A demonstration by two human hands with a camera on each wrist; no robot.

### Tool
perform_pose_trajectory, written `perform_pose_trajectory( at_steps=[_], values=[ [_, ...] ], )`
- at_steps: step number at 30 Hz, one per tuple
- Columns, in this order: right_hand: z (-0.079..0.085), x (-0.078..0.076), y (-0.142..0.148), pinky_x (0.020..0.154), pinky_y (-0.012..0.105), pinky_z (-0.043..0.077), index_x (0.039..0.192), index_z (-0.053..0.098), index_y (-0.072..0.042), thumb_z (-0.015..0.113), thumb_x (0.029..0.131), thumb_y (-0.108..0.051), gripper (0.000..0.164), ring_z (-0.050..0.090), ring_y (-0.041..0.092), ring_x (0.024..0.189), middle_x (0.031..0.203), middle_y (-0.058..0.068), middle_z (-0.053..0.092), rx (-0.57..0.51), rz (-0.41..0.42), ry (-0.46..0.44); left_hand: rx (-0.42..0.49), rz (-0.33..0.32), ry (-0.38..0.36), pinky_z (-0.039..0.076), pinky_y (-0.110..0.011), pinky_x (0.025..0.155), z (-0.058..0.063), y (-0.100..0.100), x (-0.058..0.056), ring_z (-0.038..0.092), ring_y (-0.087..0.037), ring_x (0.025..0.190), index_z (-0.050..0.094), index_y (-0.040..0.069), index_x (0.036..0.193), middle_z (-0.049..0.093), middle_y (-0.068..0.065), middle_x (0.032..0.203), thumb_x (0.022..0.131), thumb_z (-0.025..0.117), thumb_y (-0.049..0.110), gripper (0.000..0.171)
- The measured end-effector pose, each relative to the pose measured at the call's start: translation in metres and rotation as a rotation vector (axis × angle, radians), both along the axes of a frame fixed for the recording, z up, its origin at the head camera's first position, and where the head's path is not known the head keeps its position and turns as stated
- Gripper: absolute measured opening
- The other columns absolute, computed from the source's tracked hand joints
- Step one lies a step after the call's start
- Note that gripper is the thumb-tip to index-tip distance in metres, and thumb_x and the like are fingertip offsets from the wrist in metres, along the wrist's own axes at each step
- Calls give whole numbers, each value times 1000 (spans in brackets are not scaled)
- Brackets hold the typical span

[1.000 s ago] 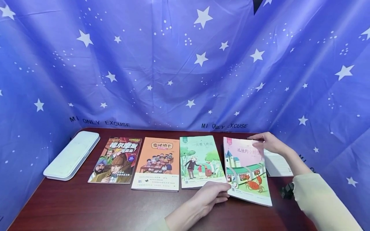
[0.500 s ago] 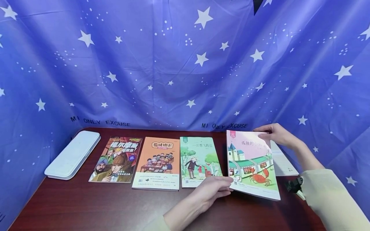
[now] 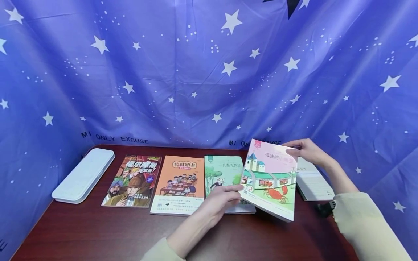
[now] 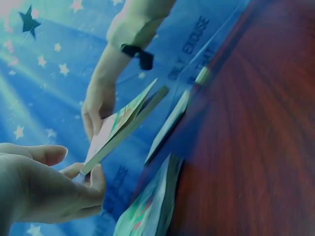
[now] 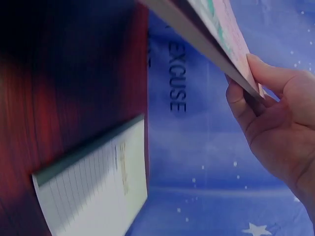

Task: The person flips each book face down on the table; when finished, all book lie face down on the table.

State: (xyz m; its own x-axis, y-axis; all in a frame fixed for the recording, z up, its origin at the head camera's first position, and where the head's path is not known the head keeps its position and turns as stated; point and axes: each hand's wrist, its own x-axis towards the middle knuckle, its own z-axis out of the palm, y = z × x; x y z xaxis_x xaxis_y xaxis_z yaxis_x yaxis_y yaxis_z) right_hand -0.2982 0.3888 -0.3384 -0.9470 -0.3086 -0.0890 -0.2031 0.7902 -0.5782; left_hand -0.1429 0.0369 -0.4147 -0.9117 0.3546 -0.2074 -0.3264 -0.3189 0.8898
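Observation:
A pink storybook (image 3: 272, 177) with a red crab on its cover is raised above the table and tilted, partly over the green book (image 3: 225, 170). My right hand (image 3: 308, 152) pinches its upper right edge; in the right wrist view the thumb (image 5: 268, 73) lies on the cover and the fingers are underneath. My left hand (image 3: 217, 203) holds the lower left spine edge and overlaps the green book in the head view. In the left wrist view the left fingers (image 4: 98, 182) curl at the book's edge, and the covers part slightly at the far side.
An orange book (image 3: 179, 181), a detective book (image 3: 132, 181) and a white pencil case (image 3: 83, 175) lie in a row to the left. A lined notepad (image 3: 313, 181) lies at the right on the dark red table (image 3: 98, 232). A blue starry curtain (image 3: 196, 72) surrounds the table.
Both hands have lifted the pink book off the right side, first up and slightly right, then left towards the green book. More of the notepad now shows.

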Motion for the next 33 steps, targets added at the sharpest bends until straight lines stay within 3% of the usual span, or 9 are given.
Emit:
perform_pose_trajectory(
  at_steps=[4,10,15,19,23,26,30,33],
  values=[
    [-4,1,-13,83,27,57,143,58,0,63,103,-28,49,64,1,98,142,27,61,-105,-16,-27,-4,27,14,53,-38,111,2,-24,-7,67,-7,96,60,-7,137,52,-23,153,90,64,-2,48],
    [-17,5,-38,88,16,54,141,60,1,66,101,-26,48,61,-6,104,140,23,63,-246,-38,-16,-60,109,22,52,-34,107,2,-54,-17,66,-6,95,61,-3,138,59,-20,145,89,67,0,49],
    [-35,10,-61,85,14,56,139,60,4,67,101,-21,47,67,-5,96,114,-2,77,-426,-71,-37,-78,223,14,58,-35,103,-1,-73,-23,71,-9,94,62,-3,137,62,-23,142,89,68,-3,49],
    [-53,13,-79,82,19,61,144,50,11,65,101,-14,53,72,0,91,100,-16,78,-638,-86,-98,-37,304,0,62,-31,95,-2,-91,-29,73,-10,92,61,-3,138,58,-24,145,90,66,-6,48],
    [-68,19,-97,86,19,61,149,39,16,63,101,-6,58,73,2,96,104,-13,78,-825,-79,-144,-50,362,11,64,-23,84,-2,-111,-36,74,-9,88,60,-2,140,59,-24,145,93,64,-6,47],
    [-76,24,-110,88,20,61,151,35,16,59,102,-1,58,73,3,98,106,-11,78,-917,-70,-169,-59,395,24,63,-21,84,-2,-125,-40,75,-7,89,58,-2,141,61,-21,143,95,62,-5,47],
    [-83,32,-126,86,23,63,151,33,18,56,104,-1,56,74,5,97,108,-8,78,-1017,-66,-201,-39,454,20,63,-20,84,-2,-144,-43,74,-4,90,56,-2,143,69,-7,135,96,63,-3,47],
    [-84,38,-138,85,24,63,150,34,19,55,104,-3,54,75,7,96,110,-5,79,-1085,-72,-225,-28,485,-10,63,-20,81,-2,-156,-44,75,-3,85,56,3,145,75,5,118,97,66,1,49]
  ],
)
